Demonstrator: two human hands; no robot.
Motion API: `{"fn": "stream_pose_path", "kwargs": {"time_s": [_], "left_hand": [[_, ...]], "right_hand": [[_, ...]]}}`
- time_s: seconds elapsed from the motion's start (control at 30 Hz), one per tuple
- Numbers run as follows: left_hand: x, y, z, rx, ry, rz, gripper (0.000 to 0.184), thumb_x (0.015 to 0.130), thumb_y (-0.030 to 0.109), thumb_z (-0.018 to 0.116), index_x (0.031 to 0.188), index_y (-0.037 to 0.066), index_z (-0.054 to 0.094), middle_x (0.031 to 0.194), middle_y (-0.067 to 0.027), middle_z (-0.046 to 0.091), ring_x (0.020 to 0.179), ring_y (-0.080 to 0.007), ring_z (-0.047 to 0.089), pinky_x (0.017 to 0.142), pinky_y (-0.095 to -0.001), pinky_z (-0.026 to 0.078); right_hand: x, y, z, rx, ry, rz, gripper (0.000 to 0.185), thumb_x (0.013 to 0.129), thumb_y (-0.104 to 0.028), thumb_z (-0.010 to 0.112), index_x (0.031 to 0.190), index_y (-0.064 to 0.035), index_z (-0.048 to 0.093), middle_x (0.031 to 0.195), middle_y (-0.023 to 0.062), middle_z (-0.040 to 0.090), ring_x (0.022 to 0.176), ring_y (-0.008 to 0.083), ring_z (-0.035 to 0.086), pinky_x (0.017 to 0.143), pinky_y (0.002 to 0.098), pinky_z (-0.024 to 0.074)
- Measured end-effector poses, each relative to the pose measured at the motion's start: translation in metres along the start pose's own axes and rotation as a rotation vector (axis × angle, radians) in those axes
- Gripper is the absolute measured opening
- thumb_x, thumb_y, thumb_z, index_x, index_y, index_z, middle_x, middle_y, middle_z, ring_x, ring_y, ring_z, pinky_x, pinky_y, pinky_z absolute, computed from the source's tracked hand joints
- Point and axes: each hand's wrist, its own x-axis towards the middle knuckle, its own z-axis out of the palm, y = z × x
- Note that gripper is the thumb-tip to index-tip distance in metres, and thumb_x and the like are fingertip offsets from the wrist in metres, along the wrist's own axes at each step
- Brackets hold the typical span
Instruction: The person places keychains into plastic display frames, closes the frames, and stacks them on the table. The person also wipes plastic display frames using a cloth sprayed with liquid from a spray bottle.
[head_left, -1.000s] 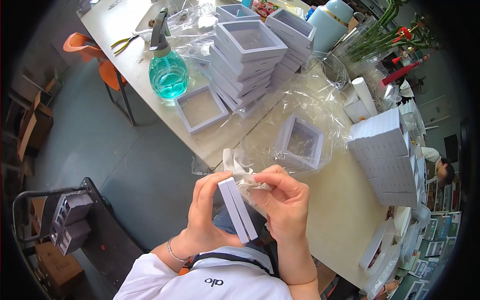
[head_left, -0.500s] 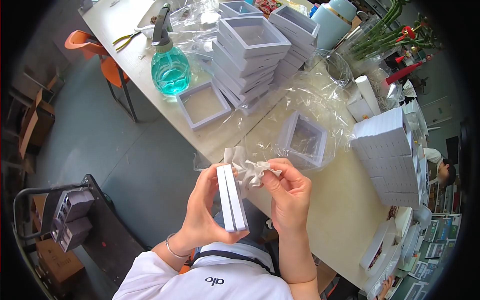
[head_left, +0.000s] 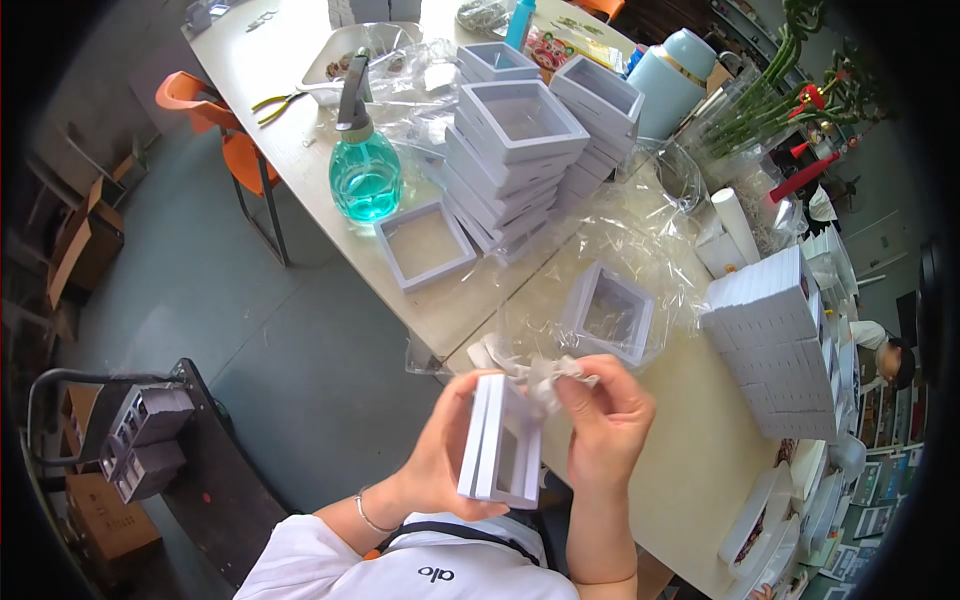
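My left hand (head_left: pixel 441 452) grips a white frame box (head_left: pixel 487 440) by its edges, tilted so that its narrow side and part of its clear window show. A seam runs along that side. In my right hand (head_left: pixel 609 420) a crumpled pale cloth (head_left: pixel 545 380) is pinched between thumb and fingers, close to the window side of the frame box. Whether the cloth touches the window I cannot tell. Just beyond my hands, another white frame (head_left: pixel 607 313) lies on the table in clear plastic film.
Stacked white frames (head_left: pixel 520 125) stand on the table (head_left: pixel 640 440), beside a spray bottle (head_left: pixel 366 175) of green liquid and a single frame (head_left: pixel 425 246). A tall block of white pieces (head_left: pixel 770 345) is at right. Yellow-handled pliers (head_left: pixel 277 106) lie far left; another person (head_left: pixel 885 350) appears at far right.
The frame box has turned, so its window side now shows. Both hands sit slightly lower and further right in view, the cloth still in the right one. The camera view has shifted.
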Motion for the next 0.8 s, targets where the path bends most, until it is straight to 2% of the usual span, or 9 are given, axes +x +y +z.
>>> {"fn": "stream_pose_path", "kwargs": {"time_s": [0.1, 0.23, 0.4, 0.5, 0.57, 0.6, 0.67, 0.7, 0.8], "left_hand": [[0.010, -0.022, 0.011, -0.075, -0.061, -0.125, 0.115, 0.054, 0.018, 0.089, 0.146, 0.006, 0.022, 0.138, -0.0066, 0.037, 0.134, -0.0201, 0.035, 0.116, -0.0370, 0.022], [0.034, -0.052, 0.026, 0.031, -0.133, -0.275, 0.111, 0.060, 0.014, 0.086, 0.146, -0.001, 0.017, 0.143, -0.0130, 0.032, 0.136, -0.0224, 0.034, 0.114, -0.0379, 0.026], [0.043, -0.044, 0.032, 0.883, -0.109, -0.034, 0.098, 0.070, 0.018, 0.082, 0.144, -0.005, 0.022, 0.144, -0.0277, 0.032, 0.134, -0.0368, 0.039, 0.110, -0.0431, 0.035], [0.029, -0.028, 0.025, 1.265, -0.002, 0.191, 0.083, 0.072, 0.022, 0.082, 0.138, -0.003, 0.039, 0.137, -0.0289, 0.042, 0.124, -0.0403, 0.049, 0.101, -0.0425, 0.045], [0.019, -0.008, 0.000, 1.087, 0.038, 0.417, 0.056, 0.066, 0.012, 0.085, 0.116, 0.004, 0.063, 0.116, -0.0180, 0.062, 0.094, -0.0260, 0.066, 0.074, -0.0308, 0.057], [0.028, 0.019, -0.009, 1.092, 0.224, 0.568, 0.050, 0.066, 0.005, 0.084, 0.111, 0.004, 0.064, 0.108, -0.0132, 0.062, 0.087, -0.0187, 0.065, 0.067, -0.0271, 0.055], [0.068, 0.058, -0.054, 1.079, 0.710, 0.745, 0.057, 0.068, 0.002, 0.080, 0.120, 0.003, 0.056, 0.110, -0.0094, 0.056, 0.101, -0.0182, 0.059, 0.086, -0.0307, 0.051], [0.093, 0.083, -0.074, 1.041, 0.801, 0.727, 0.070, 0.069, 0.006, 0.082, 0.130, 0.003, 0.048, 0.120, -0.0119, 0.053, 0.113, -0.0219, 0.054, 0.099, -0.0361, 0.045], [0.161, 0.117, -0.145, 1.143, 0.707, 0.615, 0.092, 0.068, 0.016, 0.086, 0.143, -0.001, 0.035, 0.134, -0.0168, 0.048, 0.126, -0.0269, 0.048, 0.109, -0.0399, 0.036]], "right_hand": [[0.029, -0.010, -0.007, 0.061, 0.013, -0.019, 0.013, 0.086, -0.001, 0.071, 0.098, 0.0017, 0.067, 0.085, 0.0045, 0.068, 0.076, 0.0105, 0.064, 0.072, 0.0236, 0.0509], [0.061, -0.024, -0.004, 0.023, -0.054, -0.018, 0.013, 0.087, -0.003, 0.070, 0.099, 0.0019, 0.067, 0.085, 0.0055, 0.070, 0.076, 0.0111, 0.065, 0.074, 0.0248, 0.0522], [0.080, -0.017, 0.006, 0.031, -0.105, 0.059, 0.014, 0.089, -0.005, 0.069, 0.101, 0.0015, 0.067, 0.086, 0.0054, 0.070, 0.077, 0.0117, 0.065, 0.073, 0.0260, 0.0533], [0.084, -0.014, 0.014, 0.112, -0.102, 0.103, 0.014, 0.090, -0.006, 0.068, 0.101, 0.0014, 0.068, 0.087, 0.0053, 0.070, 0.079, 0.0111, 0.065, 0.074, 0.0260, 0.0541], [0.088, -0.010, 0.017, 0.154, -0.107, 0.140, 0.014, 0.090, -0.006, 0.067, 0.102, 0.0014, 0.067, 0.088, 0.0055, 0.070, 0.079, 0.0107, 0.065, 0.073, 0.0259, 0.0547], [0.088, -0.010, 0.020, 0.165, -0.107, 0.164, 0.014, 0.090, -0.006, 0.067, 0.102, 0.0013, 0.067, 0.088, 0.0055, 0.070, 0.079, 0.0108, 0.065, 0.073, 0.0258, 0.0548], [0.088, -0.008, 0.023, 0.194, -0.123, 0.219, 0.013, 0.091, -0.005, 0.066, 0.103, 0.0011, 0.066, 0.089, 0.0058, 0.069, 0.078, 0.0113, 0.065, 0.072, 0.0260, 0.0550], [0.086, -0.008, 0.026, 0.221, -0.114, 0.234, 0.014, 0.091, -0.005, 0.065, 0.103, 0.0012, 0.066, 0.090, 0.0059, 0.069, 0.078, 0.0114, 0.065, 0.072, 0.0262, 0.0551], [0.083, -0.007, 0.036, 0.288, -0.105, 0.254, 0.015, 0.091, -0.003, 0.064, 0.105, 0.0015, 0.065, 0.092, 0.0065, 0.069, 0.078, 0.0115, 0.065, 0.072, 0.0265, 0.0552]]}}
